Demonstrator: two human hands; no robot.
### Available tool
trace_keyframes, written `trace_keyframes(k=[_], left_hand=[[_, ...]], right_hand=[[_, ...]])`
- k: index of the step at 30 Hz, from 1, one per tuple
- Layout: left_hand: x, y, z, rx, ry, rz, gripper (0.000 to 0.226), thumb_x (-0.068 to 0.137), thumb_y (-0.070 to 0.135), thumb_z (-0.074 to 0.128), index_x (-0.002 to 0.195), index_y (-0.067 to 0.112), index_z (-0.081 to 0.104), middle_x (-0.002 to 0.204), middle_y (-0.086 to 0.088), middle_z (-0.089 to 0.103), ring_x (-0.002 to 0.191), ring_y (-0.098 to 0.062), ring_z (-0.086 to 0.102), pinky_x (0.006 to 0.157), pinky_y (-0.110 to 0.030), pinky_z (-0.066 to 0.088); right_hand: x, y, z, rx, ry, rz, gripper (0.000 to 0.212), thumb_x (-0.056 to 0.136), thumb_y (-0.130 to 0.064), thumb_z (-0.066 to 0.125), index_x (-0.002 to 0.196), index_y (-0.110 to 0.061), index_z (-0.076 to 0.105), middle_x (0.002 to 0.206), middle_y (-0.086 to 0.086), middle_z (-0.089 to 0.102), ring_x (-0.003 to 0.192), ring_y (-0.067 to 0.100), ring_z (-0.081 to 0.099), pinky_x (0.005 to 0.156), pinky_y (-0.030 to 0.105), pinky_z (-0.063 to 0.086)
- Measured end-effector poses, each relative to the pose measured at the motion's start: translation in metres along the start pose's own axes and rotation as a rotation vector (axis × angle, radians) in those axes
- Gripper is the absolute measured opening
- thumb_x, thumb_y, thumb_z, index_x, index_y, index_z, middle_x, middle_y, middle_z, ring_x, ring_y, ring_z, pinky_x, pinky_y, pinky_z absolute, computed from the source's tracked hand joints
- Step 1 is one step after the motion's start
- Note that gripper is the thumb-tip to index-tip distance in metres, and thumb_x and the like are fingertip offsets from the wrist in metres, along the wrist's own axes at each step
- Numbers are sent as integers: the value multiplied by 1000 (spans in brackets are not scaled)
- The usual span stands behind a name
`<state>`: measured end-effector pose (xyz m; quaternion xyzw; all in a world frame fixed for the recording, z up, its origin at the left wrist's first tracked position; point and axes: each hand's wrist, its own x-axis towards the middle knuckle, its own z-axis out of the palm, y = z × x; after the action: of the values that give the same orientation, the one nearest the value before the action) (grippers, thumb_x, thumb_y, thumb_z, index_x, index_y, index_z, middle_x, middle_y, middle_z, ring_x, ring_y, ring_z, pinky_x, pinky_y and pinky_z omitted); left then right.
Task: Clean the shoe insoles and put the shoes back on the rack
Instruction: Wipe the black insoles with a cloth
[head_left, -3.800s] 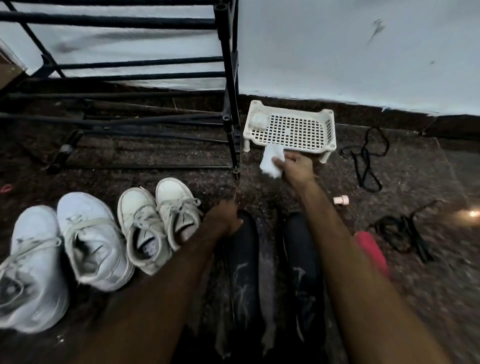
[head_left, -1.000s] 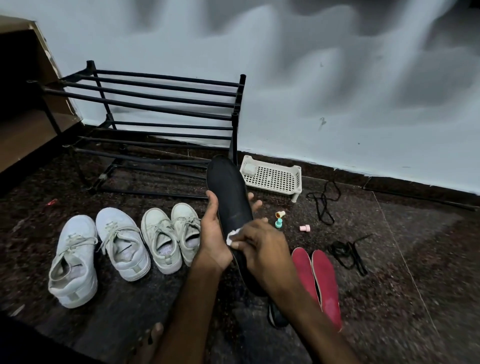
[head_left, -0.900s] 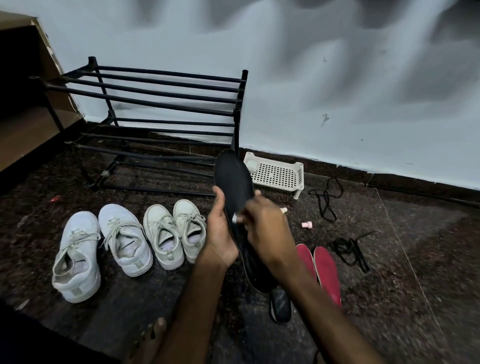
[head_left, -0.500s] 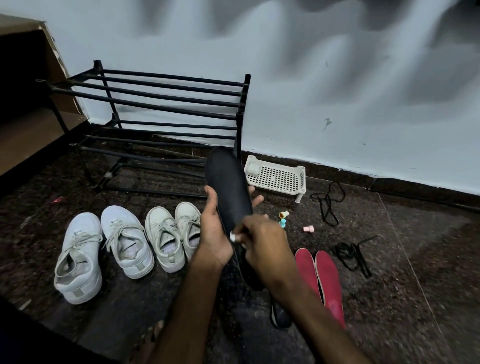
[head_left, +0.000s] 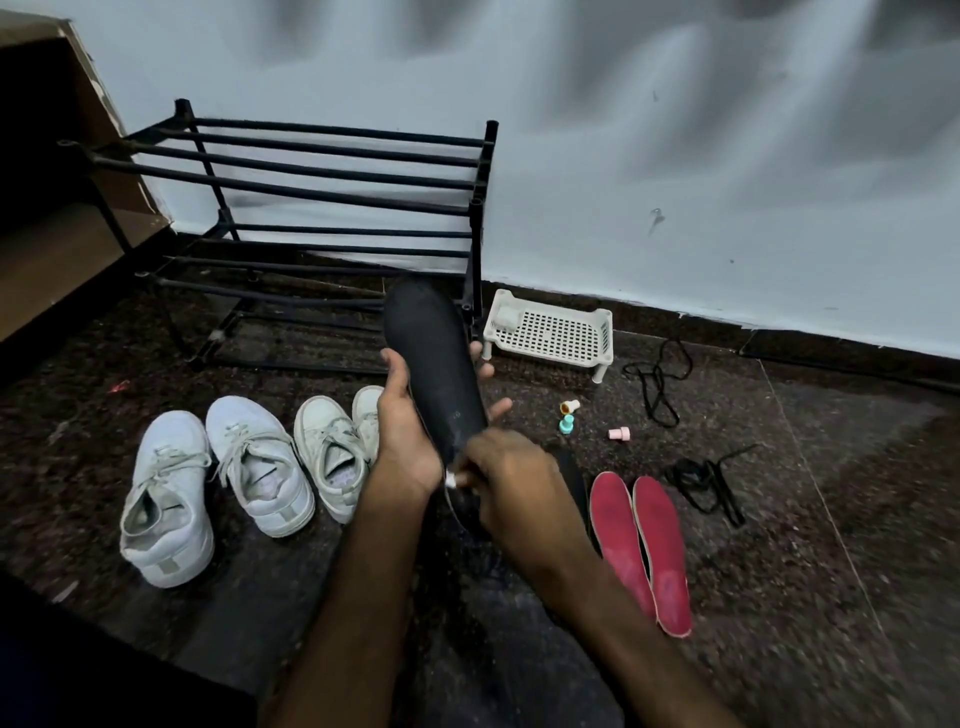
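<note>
Dark speckled floor (head_left: 831, 519), pale wall behind. Item: black insole (head_left: 436, 358), centre of frame, held upright. The left hand (head_left: 402, 436) grips its edge; the right hand (head_left: 511, 483) pinches a small white wipe (head_left: 451, 480) against its lower part. Step: wiping, seemingly mid-task. Two red insoles (head_left: 644, 540) lie lower right, four white shoes (head_left: 166, 499) lower left, not yet returned to the rack (head_left: 332, 171), upper left. Next: probably finish wiping, then refit this insole.

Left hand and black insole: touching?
Touching. Head view: left hand grips the black insole, thumb on one edge, fingertips round the other; right hand pinches a white wipe.
</note>
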<state>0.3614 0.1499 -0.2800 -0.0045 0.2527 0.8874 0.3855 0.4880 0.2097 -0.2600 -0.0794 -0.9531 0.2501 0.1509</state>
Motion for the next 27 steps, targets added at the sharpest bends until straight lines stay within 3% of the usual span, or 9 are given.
trace_keyframes(k=[2,4,6,11,15,19,21,24,27], left_hand=[[-1,-3,6,43,22,-19,80,89,71,29,123,6,60,120,-13,61,105,-29,58,109,-53,36],[-4,-7,12,76,38,-34,79,92,66,31,135,3,51,132,-17,55,121,-32,53,115,-45,30],[-7,-11,15,80,44,-30,68,96,58,34,139,6,46,126,-13,59,119,-25,56,107,-36,41],[-9,-27,21,4,-25,-34,60,93,60,38,114,12,66,107,-9,69,103,-22,66,90,-32,54],[-6,-33,26,26,6,-47,81,87,72,37,133,7,54,131,-16,57,118,-26,58,100,-37,45],[8,-12,5,-42,44,60,67,92,66,34,114,12,66,108,-6,65,94,-22,63,99,-55,44],[12,-7,-1,-68,5,56,67,92,66,33,110,12,68,105,-7,65,89,-22,64,99,-58,44],[8,-9,6,-75,-34,-22,82,82,72,40,124,6,61,125,-17,60,112,-30,60,103,-58,40],[-1,-17,15,24,-85,-106,98,78,71,55,145,2,36,153,-24,28,139,-37,34,118,-49,20]], right_hand=[[21,-2,-2,-96,48,-34,19,73,0,62,83,-16,62,86,3,60,85,25,56,65,37,47],[47,-1,-7,-117,109,-3,23,74,5,59,85,-15,63,88,3,62,85,25,58,68,38,49],[66,4,-12,-93,177,63,20,79,2,61,86,-15,66,88,1,65,84,21,61,71,36,51],[79,9,-23,16,267,126,4,86,-16,68,88,-18,70,88,-3,67,83,14,62,76,27,49],[58,-2,-25,-73,81,117,11,84,-8,66,86,-18,69,91,0,68,86,20,63,72,28,46],[10,-6,-24,45,-142,159,11,80,-11,71,77,-20,67,90,-5,64,81,10,59,70,23,44],[-5,-6,-20,82,-151,112,17,76,-6,73,74,-21,65,86,-8,61,77,6,58,67,25,47],[13,-5,-16,36,-25,43,20,74,0,69,77,-19,65,85,-5,62,77,14,59,67,31,48],[50,-3,-18,-14,160,50,20,78,3,66,82,-16,66,87,-1,64,80,17,60,72,33,49]])
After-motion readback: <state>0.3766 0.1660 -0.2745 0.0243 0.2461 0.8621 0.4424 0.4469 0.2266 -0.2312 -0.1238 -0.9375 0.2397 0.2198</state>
